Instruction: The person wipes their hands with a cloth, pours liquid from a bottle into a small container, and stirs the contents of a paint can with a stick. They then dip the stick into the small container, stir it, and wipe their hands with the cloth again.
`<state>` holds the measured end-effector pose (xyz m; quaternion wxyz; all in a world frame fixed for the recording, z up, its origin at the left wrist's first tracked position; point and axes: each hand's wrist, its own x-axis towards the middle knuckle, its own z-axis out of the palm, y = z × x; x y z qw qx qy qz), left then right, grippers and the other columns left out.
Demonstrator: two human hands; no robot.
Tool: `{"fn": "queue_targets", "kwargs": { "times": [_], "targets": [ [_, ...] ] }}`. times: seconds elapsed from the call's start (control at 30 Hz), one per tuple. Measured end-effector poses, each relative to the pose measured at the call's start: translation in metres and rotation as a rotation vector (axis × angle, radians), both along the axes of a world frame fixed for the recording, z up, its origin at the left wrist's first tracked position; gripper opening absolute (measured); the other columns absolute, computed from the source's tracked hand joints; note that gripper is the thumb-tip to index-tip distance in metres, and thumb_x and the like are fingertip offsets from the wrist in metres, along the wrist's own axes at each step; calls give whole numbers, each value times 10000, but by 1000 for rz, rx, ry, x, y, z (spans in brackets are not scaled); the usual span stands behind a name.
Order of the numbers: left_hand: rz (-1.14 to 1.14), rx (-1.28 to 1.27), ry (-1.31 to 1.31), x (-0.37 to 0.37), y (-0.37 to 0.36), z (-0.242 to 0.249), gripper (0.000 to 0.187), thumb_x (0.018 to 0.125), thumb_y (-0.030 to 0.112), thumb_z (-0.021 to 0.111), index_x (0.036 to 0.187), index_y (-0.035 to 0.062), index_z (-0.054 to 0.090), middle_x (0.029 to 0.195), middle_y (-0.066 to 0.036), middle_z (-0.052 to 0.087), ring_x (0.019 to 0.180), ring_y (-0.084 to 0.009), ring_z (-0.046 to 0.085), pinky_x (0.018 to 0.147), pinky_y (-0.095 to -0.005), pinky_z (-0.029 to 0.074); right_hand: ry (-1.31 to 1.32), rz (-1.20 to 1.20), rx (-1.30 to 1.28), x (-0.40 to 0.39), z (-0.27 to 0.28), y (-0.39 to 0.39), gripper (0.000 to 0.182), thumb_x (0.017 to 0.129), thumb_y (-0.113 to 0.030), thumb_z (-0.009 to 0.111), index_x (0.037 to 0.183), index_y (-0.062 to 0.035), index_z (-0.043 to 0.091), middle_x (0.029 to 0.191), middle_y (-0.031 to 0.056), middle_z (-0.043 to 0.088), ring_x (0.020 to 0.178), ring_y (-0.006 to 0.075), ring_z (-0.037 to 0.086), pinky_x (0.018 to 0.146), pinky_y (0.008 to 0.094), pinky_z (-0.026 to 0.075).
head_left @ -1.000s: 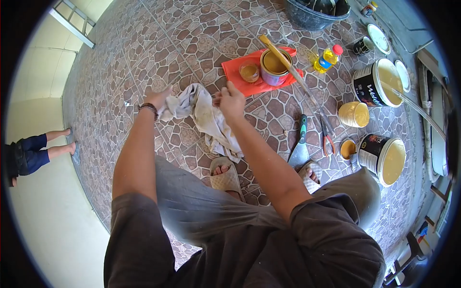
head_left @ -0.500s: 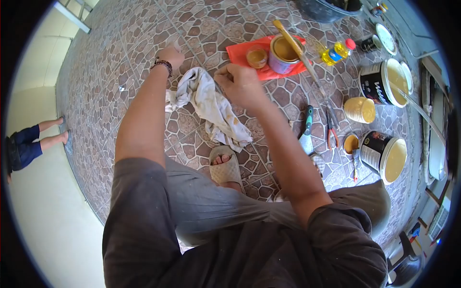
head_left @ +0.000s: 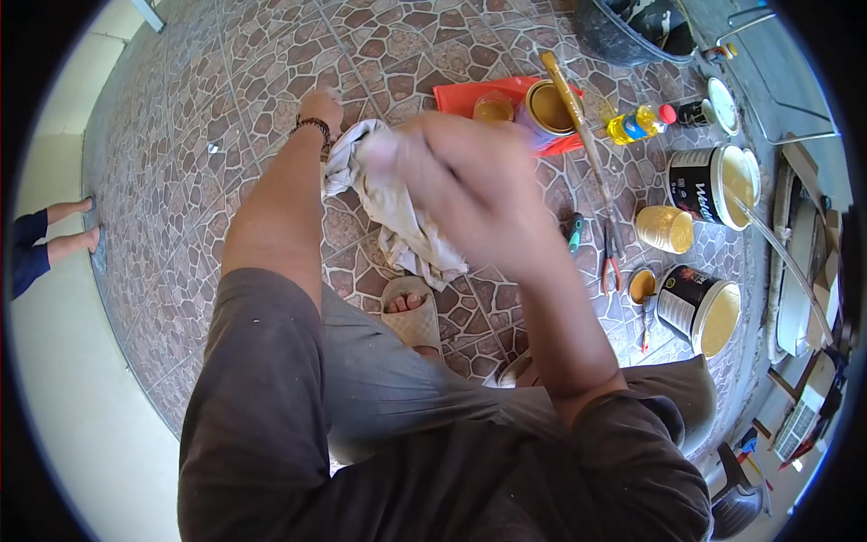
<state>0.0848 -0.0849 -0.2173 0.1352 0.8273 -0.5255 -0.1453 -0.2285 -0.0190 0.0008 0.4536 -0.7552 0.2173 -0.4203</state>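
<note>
My left hand (head_left: pixel 322 110), with a dark beaded bracelet on its wrist, is low over the tiled floor just beyond the upper end of a stained white rag (head_left: pixel 406 230). Its fingers look curled in, and whatever may be in them is hidden. Motion blurs my right hand (head_left: pixel 470 167), which is raised above the rag and partly covers it; its fingers are smeared. Behind the right hand, a paint can (head_left: pixel 549 108) and a small jar (head_left: pixel 493 107) stand on a red plastic sheet (head_left: pixel 452 98). A long paint-stained stick (head_left: pixel 578 113) leans over the can.
To the right are a yellow bottle (head_left: pixel 635 125), paint buckets (head_left: pixel 694 185), a yellow tub (head_left: pixel 664 229), pliers (head_left: pixel 612 271), a green-handled tool (head_left: pixel 576 233) and a small brush (head_left: pixel 647 325). A black basin (head_left: pixel 614 38) stands at the back. Another person's legs (head_left: pixel 68 237) show far left.
My right hand has swung up and toward the camera, over the rag, and is now blurred. My left hand stays near the rag's upper end. The whole view has shifted slightly.
</note>
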Motion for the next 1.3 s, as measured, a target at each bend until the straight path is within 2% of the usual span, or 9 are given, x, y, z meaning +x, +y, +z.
{"fn": "queue_targets", "kwargs": {
  "times": [0.17,0.37,0.53,0.6,0.77,0.83,0.97,1.13,1.3],
  "targets": [
    [130,139,-167,-20,-12,25,318,851,280,516,958,45,701,1029,-213,662,1008,-332,631,872,-409,503,492,-456,591,-24,-192,-4,369,896,-314,613,764,30,630,550,49,540,475,122,508,453,290,386],
    [26,104,-69,-6,-23,-24,319,863,260,535,1075,50,650,1054,-234,651,1012,-325,636,850,-408,514,-177,-931,1263,-87,-288,17,262,903,-246,587,773,-20,609,578,45,521,501,155,542,444,278,421],
    [179,181,225,-22,-22,21,341,842,338,588,955,32,686,924,-206,686,939,-341,656,827,-420,514,-85,-1038,1240,-85,-274,17,245,906,-232,588,772,-27,584,645,47,549,515,160,559,450,294,444],
    [82,32,-242,-15,-18,26,306,799,327,620,899,49,700,922,-211,684,930,-340,658,827,-423,514,-8,-1009,1241,-74,-265,17,253,869,-228,622,768,4,631,600,71,592,479,172,572,432,314,451],
    [126,33,-275,7,13,38,336,801,335,605,917,34,700,953,-211,679,948,-361,645,839,-427,509,-44,-925,1308,-50,-289,15,253,885,-245,608,776,-17,611,615,61,565,492,167,564,425,302,442],
    [344,176,432,4,26,48,358,849,350,556,907,23,690,936,-204,679,946,-365,640,851,-425,502,24,-922,1302,-47,-283,10,289,903,-275,591,741,-36,576,618,43,537,494,157,542,427,292,430],
    [91,264,-330,-20,27,88,334,862,318,526,930,31,683,956,-209,674,954,-377,633,861,-436,492,-302,-1013,1335,-53,-274,1,197,891,-229,572,827,-43,569,619,48,540,491,163,538,425,293,429],
    [93,191,-301,-1,11,47,327,795,229,533,945,-20,682,1006,-247,652,983,-385,623,876,-433,490,-577,-835,1348,-92,-280,-18,191,831,-240,599,896,-66,554,642,43,549,531,184,547,499,305,467],
    [-101,354,-203,-36,-2,41,333,750,193,552,953,-38,680,1023,-261,647,988,-381,630,890,-421,497,-1372,-900,1350,-130,-231,-36,500,783,-440,643,1053,-53,478,933,72,522,791,201,541,647,346,477]
  ]
}}
